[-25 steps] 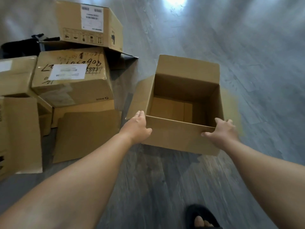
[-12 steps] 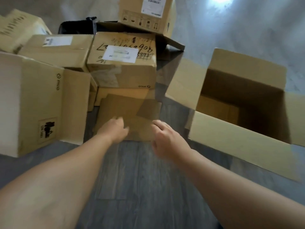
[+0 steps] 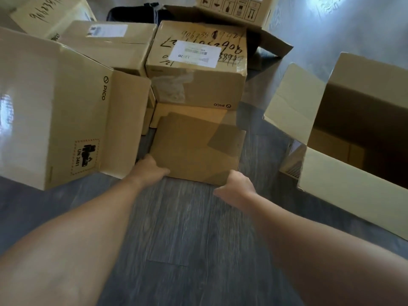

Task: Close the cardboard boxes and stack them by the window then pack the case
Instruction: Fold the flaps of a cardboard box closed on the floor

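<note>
A brown cardboard box (image 3: 198,89) with a white label and black handwriting lies on the grey floor ahead of me. Its large open flap (image 3: 198,149) lies flat towards me. My left hand (image 3: 152,168) holds the flap's near left corner, fingers curled at the edge. At the near right corner, my right hand (image 3: 236,186) has its fingers tucked under the edge. An open, empty box (image 3: 342,191) stands at the right with its flaps spread. A black case (image 3: 132,12) shows partly behind the boxes at the top.
A big box (image 3: 55,111) marked PICO and UN 3481 stands close at my left with a side flap open. More closed boxes (image 3: 110,43) crowd the back left, and another printed box (image 3: 234,7) sits at the top. Bare grey floor (image 3: 176,228) lies between my arms.
Both hands left the open box, which now sits at the right. They reached forward to the near edge of the flat flap and took hold of its corners. My view swung left.
</note>
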`<state>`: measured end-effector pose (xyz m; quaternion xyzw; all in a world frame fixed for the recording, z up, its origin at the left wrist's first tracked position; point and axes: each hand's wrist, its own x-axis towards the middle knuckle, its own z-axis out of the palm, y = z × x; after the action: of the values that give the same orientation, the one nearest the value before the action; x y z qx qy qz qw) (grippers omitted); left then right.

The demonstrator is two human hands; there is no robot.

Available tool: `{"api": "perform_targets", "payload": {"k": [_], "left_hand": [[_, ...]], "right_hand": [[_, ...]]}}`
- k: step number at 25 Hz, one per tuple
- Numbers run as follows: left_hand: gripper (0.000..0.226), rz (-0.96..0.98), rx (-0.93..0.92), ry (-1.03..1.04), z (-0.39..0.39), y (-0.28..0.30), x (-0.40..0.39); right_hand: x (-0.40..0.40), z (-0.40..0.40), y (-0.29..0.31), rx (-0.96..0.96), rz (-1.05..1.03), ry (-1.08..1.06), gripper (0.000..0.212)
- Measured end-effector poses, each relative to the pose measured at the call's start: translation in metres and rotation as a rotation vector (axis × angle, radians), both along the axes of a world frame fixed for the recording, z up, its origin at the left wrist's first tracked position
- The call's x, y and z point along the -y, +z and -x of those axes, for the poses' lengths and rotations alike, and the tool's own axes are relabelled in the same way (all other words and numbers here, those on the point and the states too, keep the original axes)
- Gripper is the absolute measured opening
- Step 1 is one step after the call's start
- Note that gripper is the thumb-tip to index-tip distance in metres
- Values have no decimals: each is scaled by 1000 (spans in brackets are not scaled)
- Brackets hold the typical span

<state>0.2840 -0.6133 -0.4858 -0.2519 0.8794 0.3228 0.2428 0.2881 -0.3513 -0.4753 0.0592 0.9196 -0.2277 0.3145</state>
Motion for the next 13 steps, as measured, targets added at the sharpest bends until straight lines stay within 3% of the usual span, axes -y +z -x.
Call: {"api": "perform_targets", "payload": {"k": [3,4,10,13], "left_hand": [[26,151,-111,11,-6,-2,-12],[20,210,-109,0,-8,-3,-14],[28,370,40,-132,-16,20,-11],[33,370,24,-190,-15,47,-6]], "right_hand": [[0,-7,-1,-40,19,-106,17],[-3,-9,-1,-54,20,-159,17],[-23,-17,6,-23,-3,-345,53],[-24,-14,17,-85,-45,-303,50]]}}
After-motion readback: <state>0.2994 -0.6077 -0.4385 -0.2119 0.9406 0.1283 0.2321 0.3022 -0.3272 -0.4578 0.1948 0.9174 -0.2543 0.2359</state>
